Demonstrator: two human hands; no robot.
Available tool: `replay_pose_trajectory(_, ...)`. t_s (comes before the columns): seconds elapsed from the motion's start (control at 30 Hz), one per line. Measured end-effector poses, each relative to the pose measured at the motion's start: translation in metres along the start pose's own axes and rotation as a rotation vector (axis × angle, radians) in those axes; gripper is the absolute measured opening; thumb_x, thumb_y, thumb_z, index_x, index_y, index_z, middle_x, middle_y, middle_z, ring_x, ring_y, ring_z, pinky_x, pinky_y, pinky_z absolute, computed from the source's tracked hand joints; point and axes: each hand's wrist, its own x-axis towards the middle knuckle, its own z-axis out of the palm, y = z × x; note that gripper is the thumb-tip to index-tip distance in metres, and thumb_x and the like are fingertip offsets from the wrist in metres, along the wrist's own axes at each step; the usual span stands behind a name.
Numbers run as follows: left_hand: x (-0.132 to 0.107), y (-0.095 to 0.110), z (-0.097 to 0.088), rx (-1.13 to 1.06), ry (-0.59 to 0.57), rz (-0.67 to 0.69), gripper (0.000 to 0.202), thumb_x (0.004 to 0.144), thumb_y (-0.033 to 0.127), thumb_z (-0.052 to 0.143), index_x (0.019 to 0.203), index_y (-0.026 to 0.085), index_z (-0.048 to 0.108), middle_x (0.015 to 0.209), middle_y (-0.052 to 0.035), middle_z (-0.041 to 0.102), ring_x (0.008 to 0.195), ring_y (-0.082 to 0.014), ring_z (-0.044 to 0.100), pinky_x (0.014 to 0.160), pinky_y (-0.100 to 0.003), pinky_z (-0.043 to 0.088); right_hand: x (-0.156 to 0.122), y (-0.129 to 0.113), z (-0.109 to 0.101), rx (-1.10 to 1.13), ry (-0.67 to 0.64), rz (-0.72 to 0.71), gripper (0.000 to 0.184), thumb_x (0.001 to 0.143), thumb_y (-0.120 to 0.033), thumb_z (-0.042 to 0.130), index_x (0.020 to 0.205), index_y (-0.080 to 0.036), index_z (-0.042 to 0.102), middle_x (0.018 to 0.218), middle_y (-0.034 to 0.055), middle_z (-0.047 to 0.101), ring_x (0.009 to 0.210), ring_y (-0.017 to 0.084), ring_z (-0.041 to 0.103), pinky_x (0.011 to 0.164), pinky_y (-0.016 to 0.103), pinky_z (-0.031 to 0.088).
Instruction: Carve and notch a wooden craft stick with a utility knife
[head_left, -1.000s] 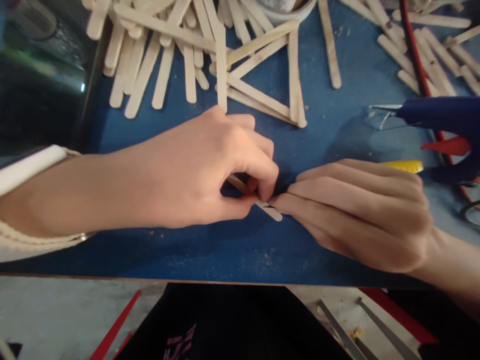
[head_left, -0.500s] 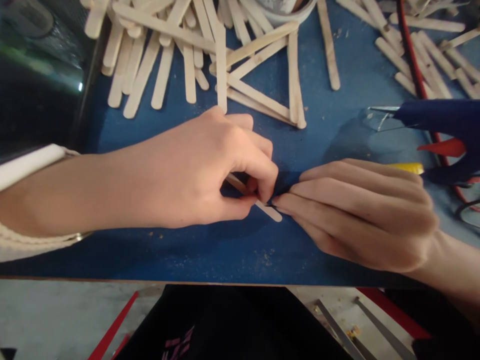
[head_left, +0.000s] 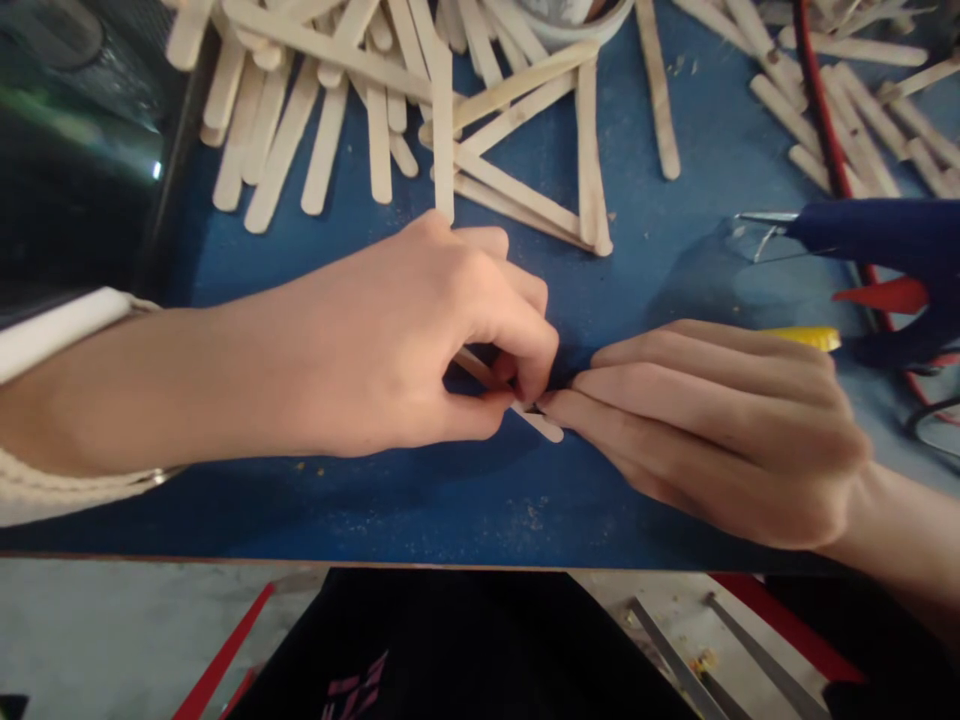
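Note:
My left hand (head_left: 465, 340) is closed, its thumb and forefinger pinching a wooden craft stick (head_left: 544, 425) against the blue tabletop. The stick's rounded end shows below the fingertips; most of its length is under the hand. From the right, my right hand (head_left: 727, 430) reaches in with its fingers pressed together, their tips at the stick beside my left fingertips. A small dark sliver shows between the two hands, too little to name. Behind my right hand a yellow end (head_left: 806, 338) sticks out; whether the hand holds it is hidden.
Craft sticks glued into a triangular frame (head_left: 592, 160) lie just beyond my hands. A pile of loose sticks (head_left: 322, 150) is at the back left, with more at the back right. A blue glue gun (head_left: 862, 225) lies at right, near a red cable (head_left: 817, 90) and a white container (head_left: 562, 35).
My right hand has shifted slightly left, its fingertips closer to my left hand's. The left hand keeps its pinch on the stick, nearly still.

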Motion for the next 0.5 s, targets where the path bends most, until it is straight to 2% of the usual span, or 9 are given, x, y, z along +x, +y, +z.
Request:
replay_pose_trajectory(0.1, 0.0006, -0.0018, 0.0002, -0.026, -0.007, 0.005, 0.017, 0.091, 0.020, 0.067, 0.085, 0.030, 0.080, 0.093, 0.0029, 0.079, 0.099, -0.0209, 0.063, 0.103, -0.035, 0.040, 0.0007, 0.0005, 0.0023, -0.014, 0.023, 0.010, 0.024, 0.106, -0.011, 0.062, 0.087, -0.022, 0.073, 0.075, -0.0045, 0.074, 0.064, 0.013, 0.064, 0.061, 0.034, 0.057)
replay_pose_trajectory(0.3, 0.0010, -0.0021, -0.0008, -0.024, -0.016, -0.010, 0.016, 0.091, 0.023, 0.068, 0.084, 0.030, 0.080, 0.093, 0.0024, 0.079, 0.093, -0.0206, 0.062, 0.103, -0.037, 0.041, -0.0012, -0.0007, 0.0029, -0.027, 0.020, 0.013, 0.014, 0.102, -0.012, 0.068, 0.098, -0.021, 0.078, 0.083, -0.0032, 0.077, 0.069, 0.015, 0.069, 0.069, 0.036, 0.061)
replay_pose_trajectory(0.5, 0.0021, 0.0019, -0.0014, -0.009, -0.010, 0.001, 0.016, 0.089, 0.021, 0.070, 0.085, 0.031, 0.081, 0.090, 0.0029, 0.079, 0.089, -0.0200, 0.061, 0.102, -0.038, 0.040, 0.0013, -0.0031, -0.0008, -0.004, -0.015, 0.056, 0.020, 0.105, -0.017, 0.065, 0.090, -0.024, 0.077, 0.080, -0.0046, 0.073, 0.065, 0.013, 0.064, 0.073, 0.034, 0.063)
